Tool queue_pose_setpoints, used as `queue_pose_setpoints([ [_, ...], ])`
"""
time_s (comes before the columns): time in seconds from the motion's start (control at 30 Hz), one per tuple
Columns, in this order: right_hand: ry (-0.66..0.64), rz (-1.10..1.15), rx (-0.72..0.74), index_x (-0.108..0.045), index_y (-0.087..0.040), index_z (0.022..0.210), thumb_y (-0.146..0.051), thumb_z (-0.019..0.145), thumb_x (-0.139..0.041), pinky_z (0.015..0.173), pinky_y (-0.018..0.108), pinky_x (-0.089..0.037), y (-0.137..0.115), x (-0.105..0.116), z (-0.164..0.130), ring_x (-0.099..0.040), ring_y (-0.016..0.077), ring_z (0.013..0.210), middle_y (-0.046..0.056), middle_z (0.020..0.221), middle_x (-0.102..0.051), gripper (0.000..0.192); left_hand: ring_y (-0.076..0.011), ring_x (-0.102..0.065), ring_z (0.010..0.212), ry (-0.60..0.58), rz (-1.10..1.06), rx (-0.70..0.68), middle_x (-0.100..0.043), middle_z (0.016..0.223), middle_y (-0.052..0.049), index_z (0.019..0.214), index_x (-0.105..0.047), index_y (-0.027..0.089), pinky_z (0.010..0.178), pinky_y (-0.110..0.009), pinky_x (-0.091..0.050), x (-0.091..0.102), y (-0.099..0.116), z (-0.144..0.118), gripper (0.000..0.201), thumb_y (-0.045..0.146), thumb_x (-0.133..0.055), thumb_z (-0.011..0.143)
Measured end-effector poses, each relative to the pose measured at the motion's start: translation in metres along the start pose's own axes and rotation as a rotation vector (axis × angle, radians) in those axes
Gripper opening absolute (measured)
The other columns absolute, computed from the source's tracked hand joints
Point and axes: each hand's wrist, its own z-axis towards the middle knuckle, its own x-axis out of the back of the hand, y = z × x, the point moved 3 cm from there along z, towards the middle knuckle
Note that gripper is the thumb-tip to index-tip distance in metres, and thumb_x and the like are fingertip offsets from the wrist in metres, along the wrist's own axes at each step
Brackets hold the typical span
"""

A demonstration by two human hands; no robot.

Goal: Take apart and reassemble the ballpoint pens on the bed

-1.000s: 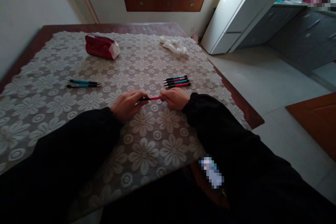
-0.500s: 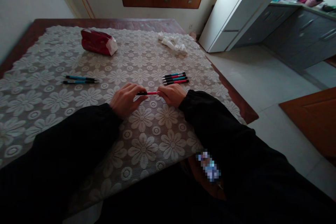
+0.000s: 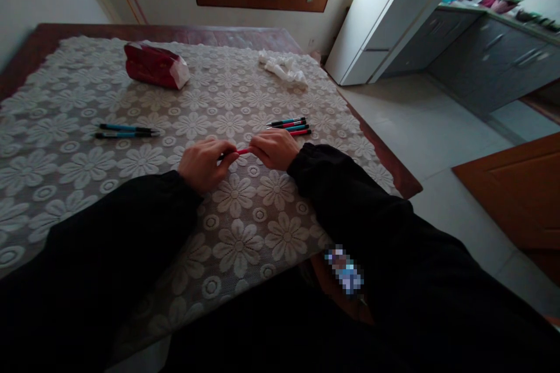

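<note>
Between my two hands a red and black pen [image 3: 243, 152] is held roughly level above the flowered tablecloth [image 3: 238, 245]. My left hand [image 3: 205, 164] pinches its black end, and my right hand [image 3: 275, 149] grips the red end. The fingers hide both tips. Just beyond my right hand lie several blue and red pens [image 3: 289, 122] side by side, partly covered by that hand. Two blue and black pens [image 3: 125, 130] rest on the cloth to the left of my left hand.
A dark red pouch [image 3: 153, 65] stands at the far left of the table. Crumpled white plastic [image 3: 284, 69] lies at the far right. A phone with a blurred screen [image 3: 345, 271] is below the table's front edge. Past the table stand a white refrigerator [image 3: 367, 17] and grey cabinets [image 3: 476, 52].
My hands have come closer together on the pen, and less of it shows. My right hand now overlaps the row of pens behind it. The view has shifted slightly.
</note>
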Motion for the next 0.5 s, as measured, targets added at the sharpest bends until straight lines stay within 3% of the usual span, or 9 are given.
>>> queue_pose_setpoints([
  [0.13,0.066,0.015,0.085,-0.061,-0.018,0.094,-0.042,0.109,-0.032,0.08,0.032,-0.037,0.0064,-0.0043,-0.003,-0.054,0.02,0.087,0.008,0.091,-0.066,0.04,-0.0234,-0.066,0.079,-0.022,0.012,0.019,-0.07,0.081,-0.008,0.097,-0.073,0.02,0.075,-0.034,-0.049,-0.0008,0.0014,0.0007,0.041,0.045,-0.039,0.101],
  [0.27,0.068,0.065,0.05,-0.059,-0.019,0.101,-0.04,0.107,-0.037,0.08,0.032,-0.038,0.0095,-0.0065,-0.0071,-0.055,0.0198,0.087,0.007,0.095,-0.067,0.031,-0.0215,-0.067,0.078,0.004,-0.092,0.071,-0.075,0.089,-0.005,0.118,-0.066,0.022,0.077,-0.033,-0.05,-0.0011,0.0024,-0.0004,0.039,0.05,-0.058,0.092],
  [0.37,0.034,0.077,0.03,-0.06,-0.019,0.101,-0.041,0.107,-0.037,0.078,0.032,-0.037,0.0077,-0.0067,-0.0084,-0.056,0.019,0.082,0.006,0.089,-0.067,0.033,-0.0223,-0.068,0.082,0.005,-0.091,0.08,-0.076,0.092,-0.005,0.111,-0.069,0.023,0.076,-0.033,-0.05,-0.0006,0.0016,-0.0012,0.034,0.048,-0.064,0.089],
  [0.5,0.031,0.094,0.026,-0.062,-0.019,0.1,-0.04,0.108,-0.036,0.079,0.032,-0.038,0.0077,-0.0055,-0.0076,-0.056,0.0195,0.084,0.007,0.09,-0.067,0.035,-0.0245,-0.067,0.089,-0.001,-0.03,0.036,-0.074,0.09,-0.007,0.097,-0.074,0.022,0.078,-0.034,-0.05,0.0008,0.0002,-0.0002,0.035,0.048,-0.05,0.097],
])
